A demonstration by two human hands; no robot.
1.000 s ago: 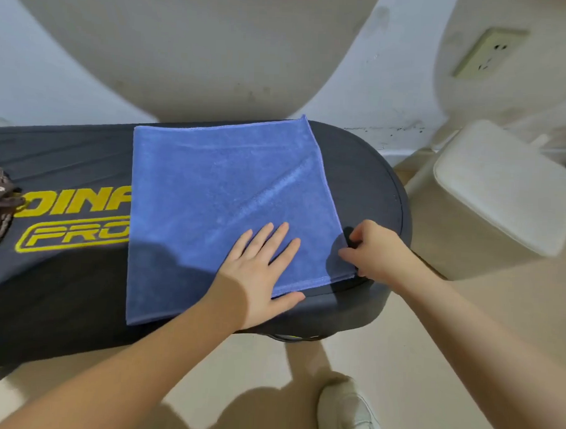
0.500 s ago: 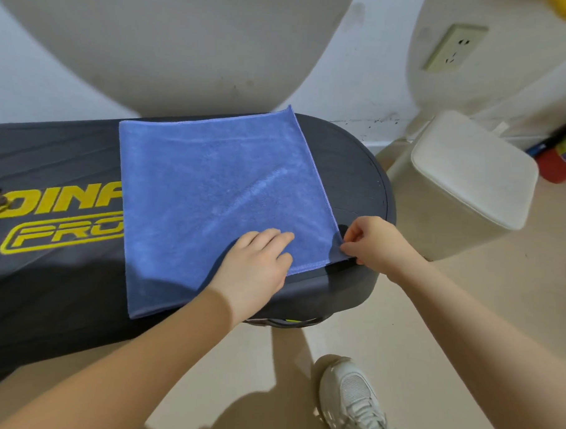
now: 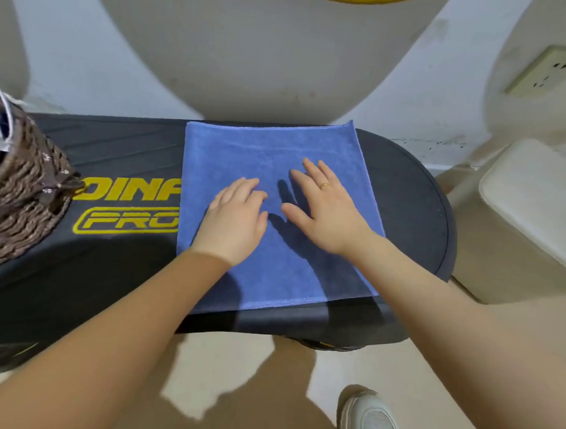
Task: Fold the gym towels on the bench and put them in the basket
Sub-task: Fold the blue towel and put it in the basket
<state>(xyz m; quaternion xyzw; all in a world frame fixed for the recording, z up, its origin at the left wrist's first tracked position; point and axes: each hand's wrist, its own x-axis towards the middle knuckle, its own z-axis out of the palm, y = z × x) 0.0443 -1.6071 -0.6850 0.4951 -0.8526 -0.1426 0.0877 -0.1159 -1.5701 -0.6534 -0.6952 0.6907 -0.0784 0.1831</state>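
White sneaker (image 3: 368,419) on the beige floor at the bottom edge, right of centre. Two bare forearms reach in from the near side over the front edge of the long black padded bench with yellow lettering (image 3: 408,200).

Square blue terry towel (image 3: 278,149) lies flat on the bench's right half, one layer showing, near hem close to the bench's front edge, far hem at the back edge by the wall. Its left side covers the end of the yellow lettering.

Left hand (image 3: 234,217) palm down mid-towel, fingers slightly bent, resting on the cloth, gripping nothing. Right hand (image 3: 325,209) just beside it, palm down, fingers straight and spread, pressing flat on the towel, holding nothing; gold ring on one finger. Small gap between the two hands.

Brown woven wicker basket (image 3: 20,193) sits at the bench's left end, well apart from the towel, some white and dark cloth at its rim.

Right of the bench, on the floor: cream lidded bin (image 3: 535,206). Wall socket (image 3: 547,71) above it.
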